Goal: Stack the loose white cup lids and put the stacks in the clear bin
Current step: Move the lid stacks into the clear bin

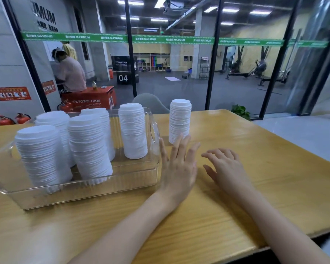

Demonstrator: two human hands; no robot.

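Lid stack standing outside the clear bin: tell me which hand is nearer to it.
Left. The left hand is open just in front of the lid stack, reaching its base. The right hand is off to the stack's right, apart from it.

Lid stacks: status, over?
Hands: left hand, right hand both open, empty. Five stacks in bin; sixth stack on table, right of bin, just beyond left hand. Nothing blocking.

I've got bare worktop (255,153) right of and in front of the lone lid stack (180,121); clear bin (122,185) wall hems its left, five stacks (134,130) crowd the bin, only its front-right corner free.
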